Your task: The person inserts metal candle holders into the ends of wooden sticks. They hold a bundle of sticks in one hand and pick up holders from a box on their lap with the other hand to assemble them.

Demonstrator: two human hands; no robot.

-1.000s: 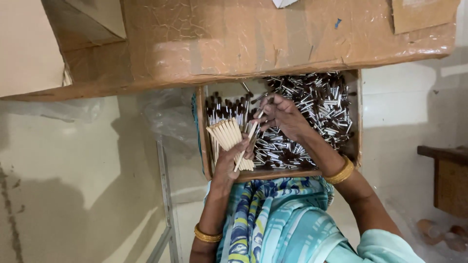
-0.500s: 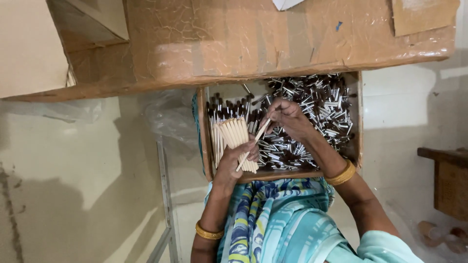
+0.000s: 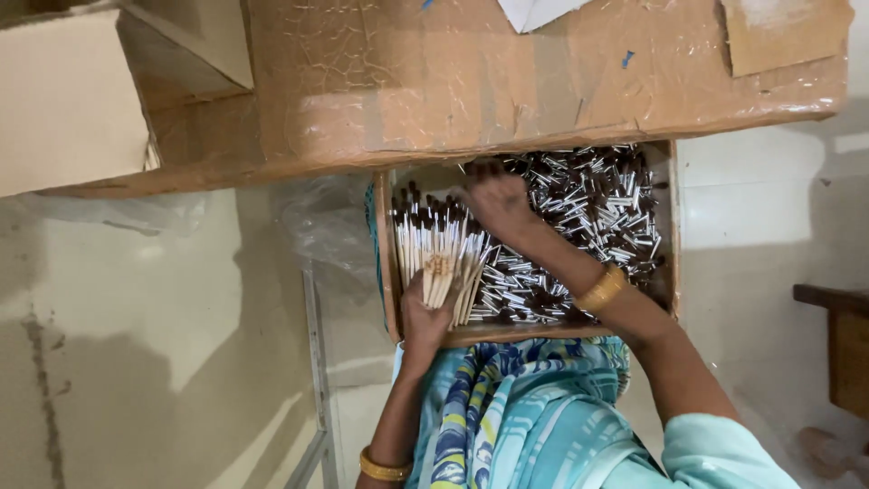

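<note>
I saw pale, matt wooden handles on the brushes (image 3: pixel 441 256), with shiny metal ferrules and dark bristle tips glinting across the loose pile (image 3: pixel 588 217). The tray (image 3: pixel 387 272) looked like plain brown cardboard. The big carton (image 3: pixel 453 81) above was cardboard under glossy, wrinkled tape. My bangle (image 3: pixel 601 290) gleamed like polished gold metal.

Soft even daylight, faint shadows, slight motion blur.

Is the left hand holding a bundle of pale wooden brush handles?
Yes, the left hand grips a fanned bundle of pale wooden brush handles over the shallow cardboard tray.
</note>
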